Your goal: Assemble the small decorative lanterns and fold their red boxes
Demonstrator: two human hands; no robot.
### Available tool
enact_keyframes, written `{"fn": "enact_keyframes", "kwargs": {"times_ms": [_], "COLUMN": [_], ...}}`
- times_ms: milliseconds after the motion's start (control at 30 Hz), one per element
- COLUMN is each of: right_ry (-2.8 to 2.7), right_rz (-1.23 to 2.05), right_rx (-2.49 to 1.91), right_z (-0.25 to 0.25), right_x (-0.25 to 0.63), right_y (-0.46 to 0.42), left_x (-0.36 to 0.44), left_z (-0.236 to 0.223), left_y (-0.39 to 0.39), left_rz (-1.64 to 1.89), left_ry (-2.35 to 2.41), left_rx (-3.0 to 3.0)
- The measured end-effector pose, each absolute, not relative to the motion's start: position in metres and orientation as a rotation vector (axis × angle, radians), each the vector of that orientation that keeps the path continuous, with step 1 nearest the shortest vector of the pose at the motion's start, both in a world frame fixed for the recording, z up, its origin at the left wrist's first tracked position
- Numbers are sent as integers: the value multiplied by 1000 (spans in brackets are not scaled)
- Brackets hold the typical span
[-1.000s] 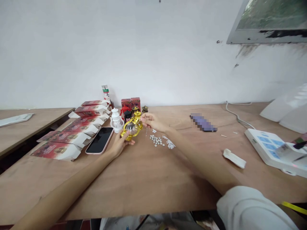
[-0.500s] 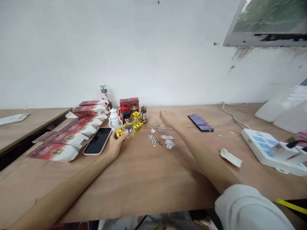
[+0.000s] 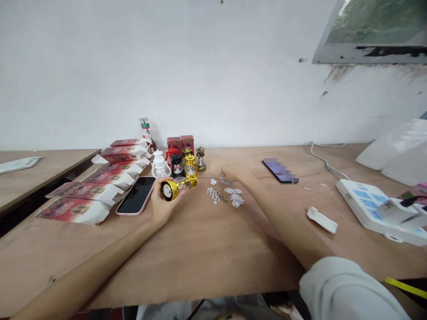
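glossy, metallic-gold lantern point(image 3: 180, 182), matt wooden table point(image 3: 213, 253), smooth, glassy phone screen point(image 3: 136, 195), printed card boxes point(image 3: 106, 174)

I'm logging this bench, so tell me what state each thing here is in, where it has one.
Left hand: closed around the gold lantern
Gold lantern: held tipped, underside facing the camera
Right hand: at the metal pieces; grip unclear
White lantern: upright
Near phone: screen dark
Far phone: screen lit
Red cartons: lying down, end flaps open
Power strip: plugs inserted
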State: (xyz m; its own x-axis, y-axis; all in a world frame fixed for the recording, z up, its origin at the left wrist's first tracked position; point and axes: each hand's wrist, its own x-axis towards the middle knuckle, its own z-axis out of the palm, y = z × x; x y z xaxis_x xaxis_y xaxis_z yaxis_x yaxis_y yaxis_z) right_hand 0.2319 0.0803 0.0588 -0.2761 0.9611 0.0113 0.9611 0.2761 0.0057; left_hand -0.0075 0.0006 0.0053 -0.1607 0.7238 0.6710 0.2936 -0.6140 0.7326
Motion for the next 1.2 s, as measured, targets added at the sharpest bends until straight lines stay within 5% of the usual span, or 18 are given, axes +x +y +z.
{"fn": "enact_keyframes", "kwargs": {"times_ms": [167, 467, 633, 900, 1200], "right_ry": [-2449, -2402, -2486, -2452, -2502], "right_rz": [-46, 395, 218, 379, 341], "right_rx": [-1690, -634, -767, -876, -947], "right_z": [76, 87, 82, 77, 77], "right_x": [215, 171, 165, 164, 158], "right_y": [65, 16, 14, 19, 14], "left_x": [-6, -15, -16, -16, -13], "left_z": [4, 1, -2, -5, -6], "left_y": [-3, 2, 3, 0, 5], "left_rz": [1805, 1658, 1607, 1551, 1519], "left_ry": [1173, 1391, 1488, 1632, 1390], "left_rx": [1848, 2366, 2533, 2523, 2437]}}
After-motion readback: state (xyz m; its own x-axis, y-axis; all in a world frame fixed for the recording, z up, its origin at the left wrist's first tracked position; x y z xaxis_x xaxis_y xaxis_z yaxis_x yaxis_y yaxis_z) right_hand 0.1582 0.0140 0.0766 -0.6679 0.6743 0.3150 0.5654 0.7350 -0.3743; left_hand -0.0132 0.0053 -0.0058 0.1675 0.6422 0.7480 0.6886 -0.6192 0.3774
